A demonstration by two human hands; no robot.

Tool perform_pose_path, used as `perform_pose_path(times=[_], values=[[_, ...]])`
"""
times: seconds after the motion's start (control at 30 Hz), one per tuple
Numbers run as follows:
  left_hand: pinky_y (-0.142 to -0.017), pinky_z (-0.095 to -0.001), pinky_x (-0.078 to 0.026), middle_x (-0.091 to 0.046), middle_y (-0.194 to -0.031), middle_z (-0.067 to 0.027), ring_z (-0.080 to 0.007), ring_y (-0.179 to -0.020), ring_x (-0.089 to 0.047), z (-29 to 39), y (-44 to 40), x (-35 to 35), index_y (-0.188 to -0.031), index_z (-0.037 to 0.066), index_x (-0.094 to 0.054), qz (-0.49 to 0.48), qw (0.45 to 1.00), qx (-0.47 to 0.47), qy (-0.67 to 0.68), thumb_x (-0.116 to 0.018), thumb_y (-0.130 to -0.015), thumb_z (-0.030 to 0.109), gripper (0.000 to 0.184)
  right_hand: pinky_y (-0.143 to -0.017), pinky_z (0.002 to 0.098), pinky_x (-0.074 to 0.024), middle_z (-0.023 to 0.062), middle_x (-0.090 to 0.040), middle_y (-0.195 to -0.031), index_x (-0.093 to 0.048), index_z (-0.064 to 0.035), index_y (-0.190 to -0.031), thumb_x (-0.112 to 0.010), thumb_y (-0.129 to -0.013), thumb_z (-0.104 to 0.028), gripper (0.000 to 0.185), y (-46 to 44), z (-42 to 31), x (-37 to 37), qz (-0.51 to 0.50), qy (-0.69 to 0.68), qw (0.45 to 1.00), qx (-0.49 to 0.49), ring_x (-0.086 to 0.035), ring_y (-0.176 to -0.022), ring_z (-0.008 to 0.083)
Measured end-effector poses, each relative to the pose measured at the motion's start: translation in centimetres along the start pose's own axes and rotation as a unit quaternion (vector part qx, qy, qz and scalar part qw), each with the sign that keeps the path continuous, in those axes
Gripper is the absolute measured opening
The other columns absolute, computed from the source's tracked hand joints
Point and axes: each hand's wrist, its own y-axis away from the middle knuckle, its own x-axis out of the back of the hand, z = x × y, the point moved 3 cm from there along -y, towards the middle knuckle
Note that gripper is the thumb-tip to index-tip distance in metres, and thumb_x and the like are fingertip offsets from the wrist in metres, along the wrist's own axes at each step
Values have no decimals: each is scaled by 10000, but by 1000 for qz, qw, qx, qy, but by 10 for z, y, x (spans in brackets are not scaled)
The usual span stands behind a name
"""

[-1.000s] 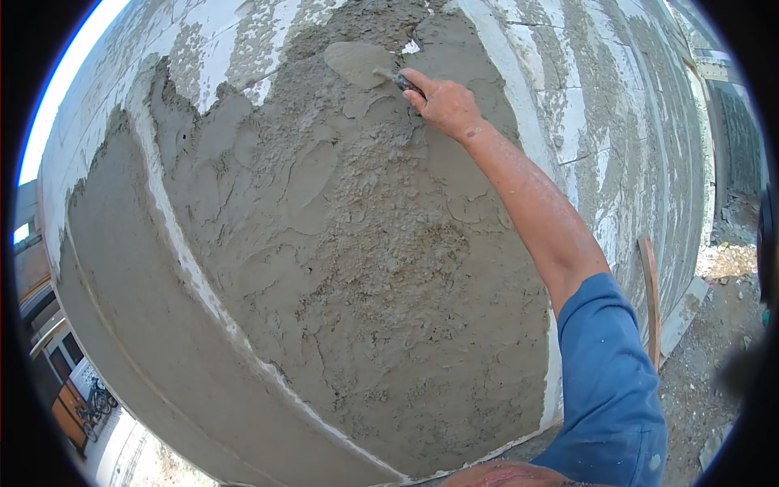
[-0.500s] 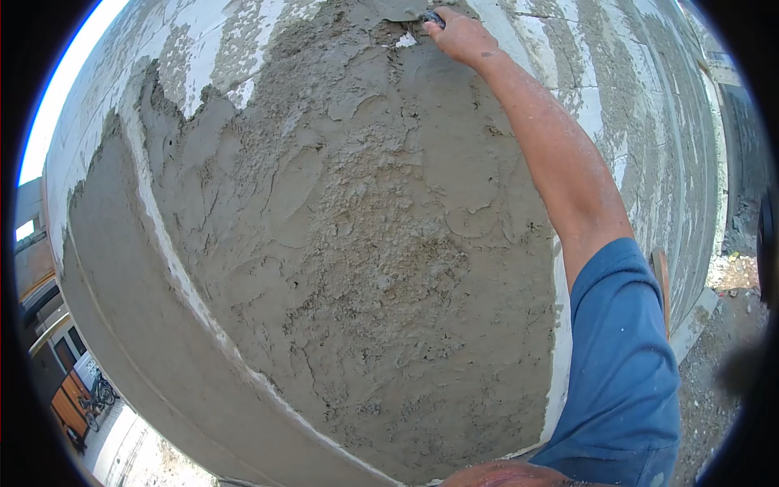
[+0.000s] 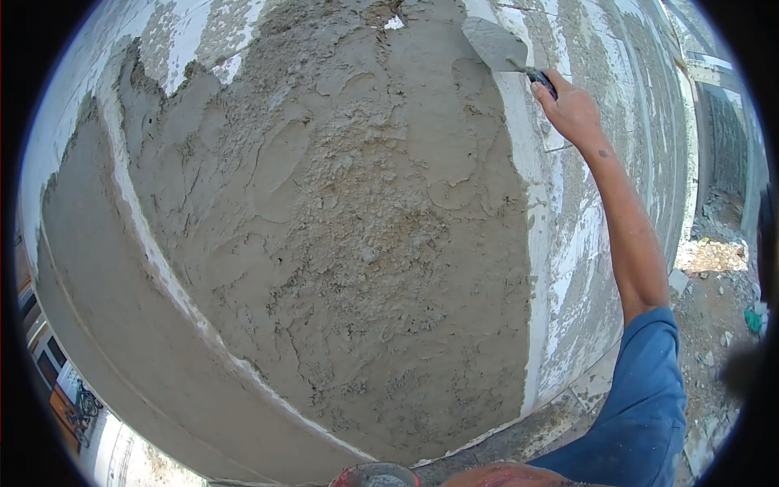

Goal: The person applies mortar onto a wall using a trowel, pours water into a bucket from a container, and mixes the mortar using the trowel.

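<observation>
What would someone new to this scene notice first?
Probably the broad, rough patch of grey plaster filling the middle of the view, with a pale strip slanting down its left side. Next, the trowel at the patch's upper right edge, its handle gripped by the right hand. The blue sleeve also stands out at lower right.

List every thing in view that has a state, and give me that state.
Bare right hand: closed around the trowel's dark handle.
Grey metal trowel with a rounded blade: held up near the mortar's right edge; contact with the wall unclear.
Broad grey mortar layer: rough and lumpy in the middle, smoother toward its upper right.
Grey plaster panel at left: mostly smooth, ragged top.
Long white strip: largely uncovered.
</observation>
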Motion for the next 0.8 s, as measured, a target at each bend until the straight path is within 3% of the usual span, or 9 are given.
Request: perform_pose_path(times=[0.07,0.17,0.2,0.27,0.33,0.4,0.47,0.67,0.8], values=[[-552,-459,-590,-629,-908,-236,-365,-716,-695,-19,3,26,-1061,-134,-495,10,1000,6,-24,-481,-796,54,325,-765,469,-519,176,-709,-997,-569,-153,-1260,-551,-962,-416,398,72,-16,3,-64,-93,992,47,-688,-898,380],[-546,-454,-591,-630,-907,-233,-363,-714,-696,-31,37,42,-1062,-132,-497,11,995,-7,-97,-481,-796,54,325,-741,442,-531,156,-711,-920,-574,-147,-1208,-644,-923,-253,312,197,-81,0,-305,-235,912,142,-691,-852,357],[-599,-460,-578,-626,-696,-258,-370,-636,-658,-10,79,5,-913,-133,-521,26,987,-33,-155,-487,-814,109,263,-742,444,-536,150,-712,-908,-592,-142,-1189,-650,-911,-225,296,238,-101,-11,-374,-205,884,192,-695,-850,352],[-554,-414,-550,-621,-690,-234,-337,-595,-620,-7,86,-6,-966,-88,-535,-6,986,-39,-163,-467,-890,140,250,-745,448,-545,137,-716,-883,-628,-132,-1152,-662,-888,-169,269,331,-139,-19,-500,-172,795,298,-702,-846,340],[-556,-400,-550,-617,-746,-196,-304,-604,-631,-3,101,-21,-993,-64,-545,-33,994,-40,-100,-474,-938,112,198,-741,443,-554,122,-719,-863,-679,-120,-1091,-669,-855,-150,238,409,-160,-42,-567,-175,727,346,-709,-836,325],[-525,-382,-568,-598,-836,-161,-279,-579,-636,5,116,-47,-1007,-44,-535,-96,991,-70,-56,-535,-888,55,156,-729,424,-567,110,-720,-878,-706,-116,-1069,-685,-826,-136,245,463,-185,-64,-600,-156,682,389,-715,-847,300],[-524,-356,-580,-615,-877,-134,-250,-582,-640,10,128,-68,-1050,-43,-532,-115,985,-104,-77,-567,-836,15,225,-709,389,-584,100,-719,-930,-710,-123,-1089,-712,-801,-128,287,500,-215,-75,-627,-114,643,424,-721,-878,264],[-499,-320,-576,-612,-972,-135,-229,-628,-651,19,131,-86,-1195,-21,-461,-130,976,-160,-73,-553,-805,-38,400,-691,391,-592,118,-733,-863,-734,-100,-1009,-683,-800,-112,216,494,-245,-50,-481,-216,633,567,-733,-852,264],[-486,-309,-577,-607,-1008,-131,-222,-621,-648,19,125,-80,-1222,-12,-445,-115,977,-170,-58,-547,-800,-47,436,-723,403,-588,129,-736,-856,-741,-115,-998,-686,-804,-132,202,472,-231,-76,-572,-118,659,474,-736,-845,268]])
